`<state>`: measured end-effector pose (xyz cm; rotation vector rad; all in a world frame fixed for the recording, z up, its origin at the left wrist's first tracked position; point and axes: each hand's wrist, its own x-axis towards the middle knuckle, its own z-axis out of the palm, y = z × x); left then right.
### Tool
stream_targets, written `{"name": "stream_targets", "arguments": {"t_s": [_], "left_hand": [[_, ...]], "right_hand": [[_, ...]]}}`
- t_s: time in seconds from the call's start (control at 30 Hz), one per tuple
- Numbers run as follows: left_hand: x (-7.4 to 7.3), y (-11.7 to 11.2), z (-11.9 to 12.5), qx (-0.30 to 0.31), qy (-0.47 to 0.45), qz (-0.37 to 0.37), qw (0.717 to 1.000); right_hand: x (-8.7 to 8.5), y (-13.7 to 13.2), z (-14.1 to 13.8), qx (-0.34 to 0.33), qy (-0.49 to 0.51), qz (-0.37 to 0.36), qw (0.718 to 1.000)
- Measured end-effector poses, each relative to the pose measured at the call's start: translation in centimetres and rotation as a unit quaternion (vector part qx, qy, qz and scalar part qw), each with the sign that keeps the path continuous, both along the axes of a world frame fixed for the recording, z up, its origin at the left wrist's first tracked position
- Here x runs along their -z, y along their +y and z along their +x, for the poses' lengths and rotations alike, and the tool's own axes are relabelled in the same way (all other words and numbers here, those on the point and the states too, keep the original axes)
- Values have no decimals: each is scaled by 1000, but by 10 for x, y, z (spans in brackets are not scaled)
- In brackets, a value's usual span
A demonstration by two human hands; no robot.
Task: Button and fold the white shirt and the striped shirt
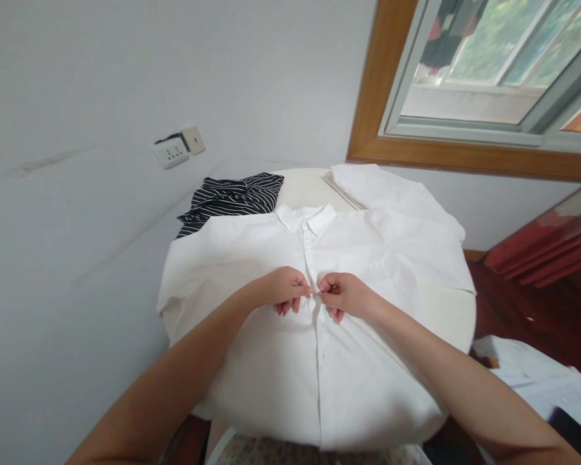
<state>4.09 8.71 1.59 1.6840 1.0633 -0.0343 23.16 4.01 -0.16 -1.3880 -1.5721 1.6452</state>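
Note:
A white collared shirt point(271, 361) lies spread front side up over a round, pale table point(452, 316), its collar toward the wall. My left hand point(286, 290) pinches the edge of the front placket about mid-chest. Close beside it, my right hand point(341, 296) pinches the facing edge of the same placket. Between the fingertips the fabric is slightly lifted; any button there is too small to make out. Below the hands the placket runs straight down to the hem, which hangs at the near table edge.
Behind the shirt lie a black-and-white striped garment point(237, 197) at left and folded white cloth point(397, 190) at right. A wall socket point(172, 152) and a wood-framed window point(368, 129) are beyond. Papers point(556, 394) and a dark object point(574, 433) sit low at right.

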Motion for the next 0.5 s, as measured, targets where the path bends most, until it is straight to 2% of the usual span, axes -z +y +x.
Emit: {"name": "stream_targets", "arguments": {"t_s": [0.1,0.23,0.3,0.37,0.5], "left_hand": [[3,-5,3,-7,21,30,999],[4,-15,7,-10,41,124,991],[3,-19,7,-4,36,146,989],[2,-19,6,-3,20,132,991],[2,-11,1,-14,-26,41,999]], "right_hand": [[-7,2,4,16,8,-13,1000],[-15,6,12,19,33,-28,999],[-19,8,14,13,39,-43,998],[-22,10,12,10,41,-53,998],[-24,13,0,29,57,-44,997]]}}
